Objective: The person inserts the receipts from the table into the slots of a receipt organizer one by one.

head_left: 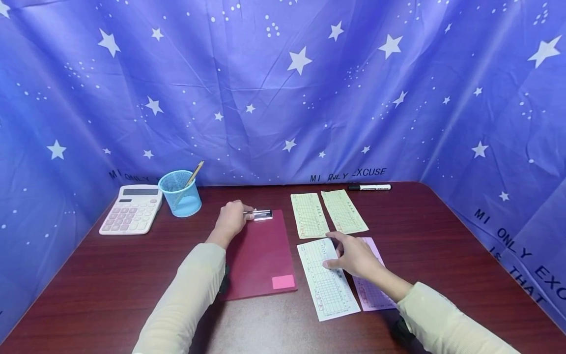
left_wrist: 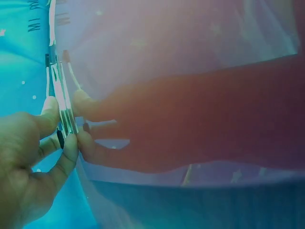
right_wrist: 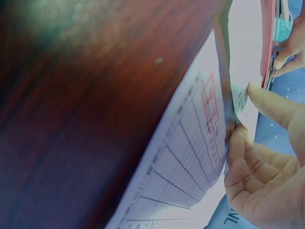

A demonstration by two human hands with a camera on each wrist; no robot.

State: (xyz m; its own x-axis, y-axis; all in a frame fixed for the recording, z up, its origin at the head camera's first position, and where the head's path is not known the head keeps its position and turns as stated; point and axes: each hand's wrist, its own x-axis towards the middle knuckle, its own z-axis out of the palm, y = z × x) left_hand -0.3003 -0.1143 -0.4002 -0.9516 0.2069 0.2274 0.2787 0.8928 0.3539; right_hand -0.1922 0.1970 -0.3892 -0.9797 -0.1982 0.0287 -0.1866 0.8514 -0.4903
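My left hand [head_left: 232, 219] is at the top of a dark red clipboard [head_left: 258, 255], its thumb and fingers pinching the metal clip [left_wrist: 66, 102]. The board lies flat on the table with a pink label [head_left: 283, 281] at its lower right corner. My right hand [head_left: 357, 255] is over two printed slips. Between thumb and fingers it pinches the right edge of the white slip [head_left: 329, 287], which bends up there in the right wrist view. The purple slip [head_left: 371, 292] lies beside it, partly under the right hand and forearm.
Behind the right hand lie a left yellow-green slip [head_left: 308, 216] and a right one [head_left: 345, 212]. A black-and-white marker [head_left: 373, 187] rests at the table's back edge. At the left stand a blue mesh cup [head_left: 187, 201] holding a pencil, and a calculator [head_left: 132, 211].
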